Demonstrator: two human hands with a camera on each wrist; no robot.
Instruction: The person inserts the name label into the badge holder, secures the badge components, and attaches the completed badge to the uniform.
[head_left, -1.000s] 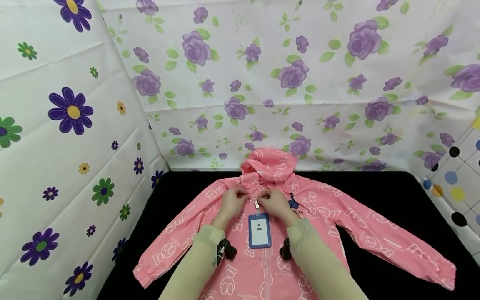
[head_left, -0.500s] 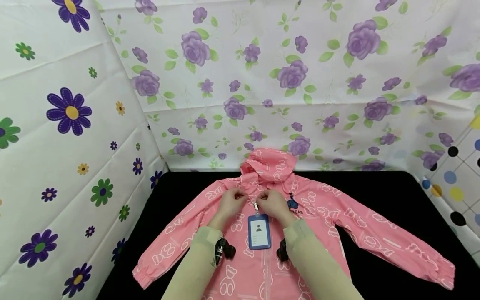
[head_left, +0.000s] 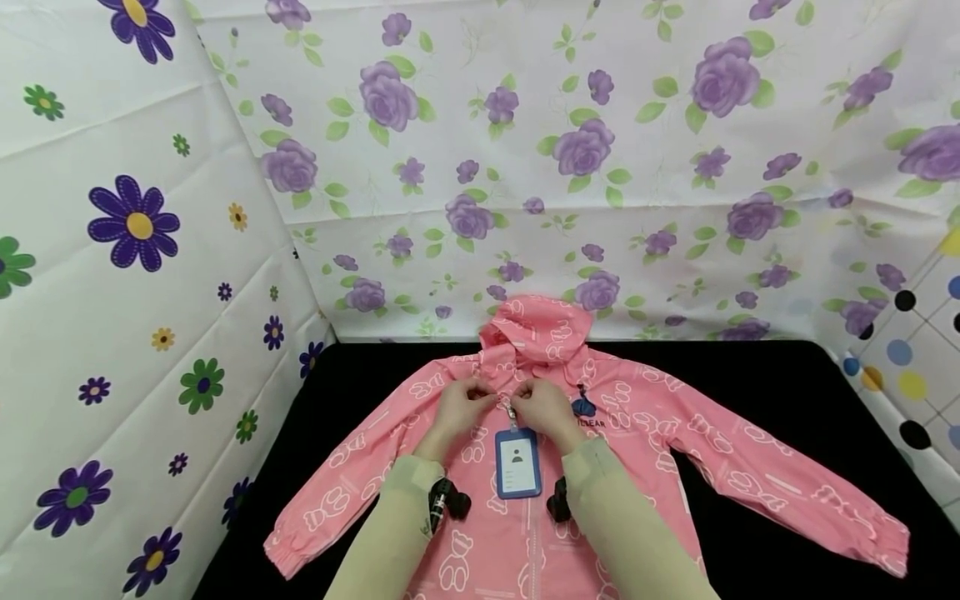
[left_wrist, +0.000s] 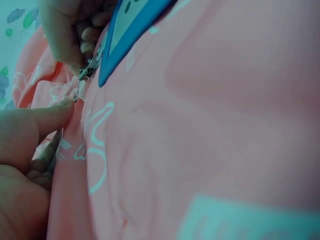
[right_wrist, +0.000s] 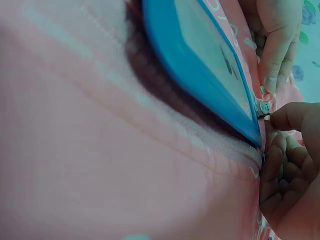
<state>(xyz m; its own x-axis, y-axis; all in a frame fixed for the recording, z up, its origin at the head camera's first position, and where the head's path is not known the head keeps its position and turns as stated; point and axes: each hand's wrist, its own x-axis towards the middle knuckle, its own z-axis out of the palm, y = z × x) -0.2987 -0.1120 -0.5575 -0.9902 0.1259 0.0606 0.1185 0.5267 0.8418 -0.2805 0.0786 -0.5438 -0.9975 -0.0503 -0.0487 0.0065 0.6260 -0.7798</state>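
Note:
A pink hooded jacket (head_left: 750,483) with white outlined prints lies spread out, its zipped front facing up. On its chest rests a blue-framed badge holder (head_left: 518,464), hanging from a metal badge clip (head_left: 513,414). My right hand (head_left: 546,408) pinches that clip near the collar. Opposite, my left hand (head_left: 465,410) pinches the jacket front just left of the clip. In the left wrist view a thin metal piece (left_wrist: 77,92) runs from the clip to my left thumb; whether it passes through the fabric is unclear.
Black cloth (head_left: 750,392) covers the table under the jacket. A white sheet with purple roses (head_left: 465,217) hangs behind, and another flowered sheet (head_left: 142,333) stands at the left. Dark wrist cameras (head_left: 457,504) sit below my hands.
The right wrist has turned slightly and its forearm shifted a little to the left. Both hands keep their hold by the clip; the badge holder stays almost in place.

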